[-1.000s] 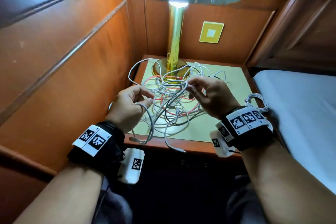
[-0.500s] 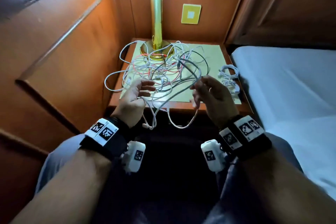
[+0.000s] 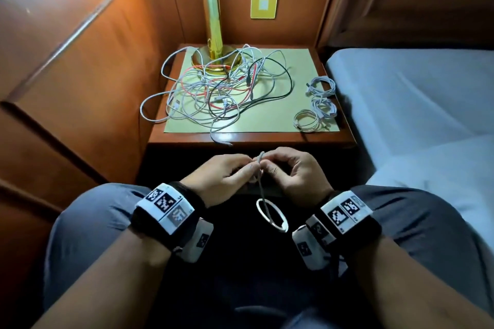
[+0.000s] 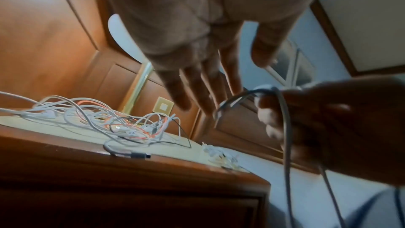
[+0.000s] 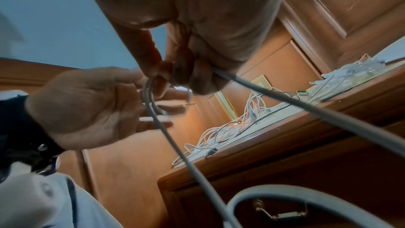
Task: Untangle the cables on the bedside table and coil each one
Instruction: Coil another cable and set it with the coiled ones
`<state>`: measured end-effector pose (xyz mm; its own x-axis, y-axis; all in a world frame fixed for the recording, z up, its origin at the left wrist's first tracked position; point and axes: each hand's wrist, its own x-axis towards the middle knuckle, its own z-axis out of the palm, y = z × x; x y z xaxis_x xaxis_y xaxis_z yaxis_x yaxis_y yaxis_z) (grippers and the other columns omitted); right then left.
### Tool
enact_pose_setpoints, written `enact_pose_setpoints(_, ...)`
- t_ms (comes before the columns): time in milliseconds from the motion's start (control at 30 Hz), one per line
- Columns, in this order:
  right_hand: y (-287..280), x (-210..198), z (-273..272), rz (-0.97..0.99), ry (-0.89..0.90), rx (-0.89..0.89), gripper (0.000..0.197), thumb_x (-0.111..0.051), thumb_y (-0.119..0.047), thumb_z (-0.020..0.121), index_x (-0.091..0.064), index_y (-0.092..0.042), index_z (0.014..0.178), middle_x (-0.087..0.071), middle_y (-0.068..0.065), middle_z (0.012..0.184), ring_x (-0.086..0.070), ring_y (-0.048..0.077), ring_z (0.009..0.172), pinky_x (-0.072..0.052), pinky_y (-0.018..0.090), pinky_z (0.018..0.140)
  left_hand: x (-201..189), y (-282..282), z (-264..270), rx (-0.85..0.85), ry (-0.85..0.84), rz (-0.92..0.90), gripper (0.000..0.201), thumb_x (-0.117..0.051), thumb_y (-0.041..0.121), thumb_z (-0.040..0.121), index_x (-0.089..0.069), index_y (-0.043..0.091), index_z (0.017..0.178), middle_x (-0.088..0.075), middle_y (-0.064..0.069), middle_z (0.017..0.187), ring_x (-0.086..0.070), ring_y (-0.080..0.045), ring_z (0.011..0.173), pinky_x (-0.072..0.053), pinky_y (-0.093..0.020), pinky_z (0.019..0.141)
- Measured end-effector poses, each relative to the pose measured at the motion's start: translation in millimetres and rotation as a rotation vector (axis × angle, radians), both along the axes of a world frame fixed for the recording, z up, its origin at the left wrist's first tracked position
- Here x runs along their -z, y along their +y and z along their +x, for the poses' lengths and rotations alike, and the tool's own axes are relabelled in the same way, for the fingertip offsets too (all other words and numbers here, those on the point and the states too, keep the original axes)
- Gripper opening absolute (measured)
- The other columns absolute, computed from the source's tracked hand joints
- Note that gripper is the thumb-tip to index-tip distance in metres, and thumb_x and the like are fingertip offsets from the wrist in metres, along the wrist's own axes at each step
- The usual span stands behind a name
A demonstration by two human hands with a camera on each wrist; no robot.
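1. Pinching a grey cable [image 3: 263, 196]: both hands meet over the lap, in front of the bedside table [image 3: 251, 139].
2. Right hand [image 3: 296, 176] has its fingers [image 5: 181, 68] curled tight round the cable's folded top (thumb and forefinger do the clamping).
3. Left hand [image 3: 222, 179] nips the same fold with thumb and forefinger; its other fingers [image 4: 192, 91] lie nearly straight, slightly spread, touching nothing.
4. Below the hands the cable hangs in a small loop between the knees.
5. Tangled cables [image 3: 219, 91], white, red and black, lie on the table's mat beside the lamp base [image 3: 216, 59].
6. Three coiled white cables [image 3: 318, 104] sit at the mat's right edge, well apart from the tangle.
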<state>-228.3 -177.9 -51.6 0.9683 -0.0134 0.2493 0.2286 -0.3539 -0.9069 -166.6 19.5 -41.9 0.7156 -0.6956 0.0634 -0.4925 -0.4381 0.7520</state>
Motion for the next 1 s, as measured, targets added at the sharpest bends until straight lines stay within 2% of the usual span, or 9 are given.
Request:
enact_pose_setpoints(133,-8.3,-7.4,15.1,0.15,-0.019,0.071,0.006,-0.075,-0.01,0.087,-0.075,-0.01,0.093,-0.077,-0.003,0.09,-0.073,0.016,0.082,-0.058,0.031,0.079,3.5,1.4,11.0,-0.03,0.018,-0.041,0.022,-0.054,0.044,0.093,-0.061,0.024,0.086,-0.058,0.005,0.071,-0.053,-0.011,0.068,-0.049,-0.041,0.07)
enact_pose_setpoints(267,-15.8,-1.3,30.9,0.047,0.071,0.038,0.014,-0.076,-0.029,0.087,-0.072,-0.016,0.084,-0.062,-0.005,0.067,-0.053,0.01,0.063,-0.044,0.027,0.061,-1.0,0.6,27.6,-0.293,0.115,-0.294,0.049,-0.058,0.051,0.089,-0.06,0.003,0.077,-0.045,-0.01,0.061,-0.042,-0.014,0.055,-0.036,-0.035,0.052)
enact_pose_setpoints(367,-32.3,3.4,47.3,-0.055,0.26,0.006,0.028,-0.068,-0.037,0.093,-0.07,-0.013,0.08,-0.06,-0.003,0.063,-0.05,0.006,0.059,-0.039,0.026,0.06,-8.5,12.5,53.0,-0.576,0.243,-0.537,0.036,-0.062,0.04,0.088,-0.058,0.013,0.064,-0.042,-0.002,0.055,-0.036,-0.018,0.044,-0.032,-0.028,0.046)
enact_pose_setpoints(500,-53.8,7.6,65.3,-0.012,0.379,0.092,0.037,-0.064,-0.041,0.094,-0.063,-0.015,0.069,-0.043,-0.01,0.046,-0.041,0.01,0.039,-0.034,0.022,0.039,-19.2,36.7,75.1,-0.688,0.216,-0.602,0.034,-0.057,0.03,0.086,-0.052,0.02,0.054,-0.038,0.002,0.048,-0.031,-0.018,0.039,-0.028,-0.029,0.044)
enact_pose_setpoints(667,-55.3,-1.1,75.7,0.38,0.345,0.131,0.035,-0.06,-0.033,0.094,-0.051,-0.019,0.062,-0.027,0.001,0.047,-0.021,0.014,0.039,-0.016,0.024,0.042,-15.5,43.3,75.4,-0.711,0.127,-0.119,0.033,-0.051,0.041,0.074,-0.062,0.021,0.098,-0.051,0.001,0.058,-0.049,-0.024,0.055,-0.045,-0.037,0.061)
enact_pose_setpoints(733,-44.6,-7.7,73.7,0.41,0.336,0.023,0.027,-0.051,-0.026,0.09,-0.054,-0.014,0.065,-0.028,-0.002,0.047,-0.02,0.012,0.041,-0.012,0.024,0.043,-19.8,32.2,69.9,-0.793,-0.063,-0.073,0.044,-0.049,0.035,0.075,-0.056,0.023,0.117,-0.056,0.002,0.075,-0.054,-0.008,0.068,-0.045,-0.023,0.066)
enact_pose_setpoints(833,-23.1,-18.7,61.2,0.463,0.359,-0.136,0.027,-0.038,-0.012,0.091,-0.056,0.002,0.076,-0.035,-0.009,0.045,-0.026,0.013,0.038,-0.015,0.023,0.041,-15.3,10.3,60.3,-0.501,-0.09,-0.159,0.057,-0.056,0.035,0.083,-0.048,0.018,0.138,-0.059,0.002,0.106,-0.057,-0.001,0.09,-0.041,-0.005,0.074)
enact_pose_setpoints(900,-11.6,-23.9,50.6,0.501,0.371,-0.231,0.025,-0.035,-0.003,0.091,-0.056,0.005,0.079,-0.045,-0.006,0.047,-0.038,0.007,0.041,-0.029,0.017,0.04,-7.3,-5.1,52.4,-0.26,-0.002,-0.178,0.057,-0.055,0.04,0.088,-0.051,0.018,0.14,-0.064,0.004,0.122,-0.06,-0.006,0.111,-0.045,-0.018,0.097)
enact_pose_setpoints(1000,-11.2,-24.9,46.5,0.602,0.332,-0.265,0.022,-0.039,-0.01,0.086,-0.054,0.002,0.075,-0.042,0.001,0.051,-0.037,0.012,0.043,-0.027,0.019,0.043,0.2,-19.8,44.9,-0.076,0.118,-0.166,0.029,-0.05,0.035,0.097,-0.072,0.018,0.102,-0.072,0.006,0.088,-0.067,-0.013,0.083,-0.054,-0.04,0.082)
